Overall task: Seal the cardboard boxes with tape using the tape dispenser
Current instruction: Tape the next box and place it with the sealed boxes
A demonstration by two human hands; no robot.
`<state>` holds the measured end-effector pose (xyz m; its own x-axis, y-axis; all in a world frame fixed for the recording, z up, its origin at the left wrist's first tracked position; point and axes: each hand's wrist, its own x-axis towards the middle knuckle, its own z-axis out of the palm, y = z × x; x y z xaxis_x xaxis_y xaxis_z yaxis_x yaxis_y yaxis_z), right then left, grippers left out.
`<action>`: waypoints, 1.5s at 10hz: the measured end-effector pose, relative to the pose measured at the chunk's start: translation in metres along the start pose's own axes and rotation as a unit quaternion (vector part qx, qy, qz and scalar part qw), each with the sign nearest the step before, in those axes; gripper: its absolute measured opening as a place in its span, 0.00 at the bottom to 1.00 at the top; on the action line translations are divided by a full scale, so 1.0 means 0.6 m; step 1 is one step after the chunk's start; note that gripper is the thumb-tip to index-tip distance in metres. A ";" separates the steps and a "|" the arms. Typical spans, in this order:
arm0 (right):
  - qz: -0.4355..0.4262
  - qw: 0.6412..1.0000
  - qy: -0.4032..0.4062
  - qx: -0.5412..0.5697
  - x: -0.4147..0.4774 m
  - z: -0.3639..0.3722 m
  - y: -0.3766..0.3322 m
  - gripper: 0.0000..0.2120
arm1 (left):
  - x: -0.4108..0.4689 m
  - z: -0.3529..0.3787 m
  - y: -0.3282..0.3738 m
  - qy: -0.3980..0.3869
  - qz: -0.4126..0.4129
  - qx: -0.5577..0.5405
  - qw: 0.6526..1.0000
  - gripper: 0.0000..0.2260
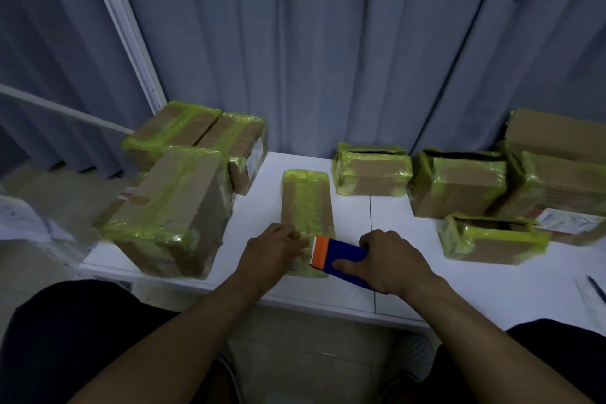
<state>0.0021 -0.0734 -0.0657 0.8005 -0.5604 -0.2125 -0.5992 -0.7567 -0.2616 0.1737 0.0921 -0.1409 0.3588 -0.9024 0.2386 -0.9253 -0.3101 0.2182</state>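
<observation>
Pinning the small box point(306, 203) by the worktop point(262, 207) front edge with my left hand point(275, 248), fingers flat; right hand point(390, 261) grips the tape dispenser point(337, 257). Probably light, tape-slick: hold its near end.

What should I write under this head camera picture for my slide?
Right hand holds a blue tape dispenser on the flat box; left hand presses it down.

box point(306, 203) ctr on table point(492, 282), dispenser point(341, 257) R
</observation>
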 end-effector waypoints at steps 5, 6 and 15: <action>0.022 1.000 0.004 -0.021 -0.021 -0.015 0.025 0.27 | -0.012 0.003 -0.020 -0.013 -0.025 -0.020 0.999 0.16; 0.021 1.000 0.000 -0.014 -0.011 0.001 0.024 0.28 | -0.020 0.007 -0.015 0.022 -0.013 -0.077 0.997 0.22; -0.009 0.998 -0.003 0.068 -0.039 -0.012 0.046 0.28 | -0.020 0.018 -0.042 0.019 0.035 -0.016 0.999 0.15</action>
<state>-0.0332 -0.0837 -0.0615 0.8112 -0.5447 -0.2126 -0.5816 -0.7137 -0.3904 0.1913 0.1075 -0.1594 0.2978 -0.9096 0.2897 -0.9443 -0.2362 0.2293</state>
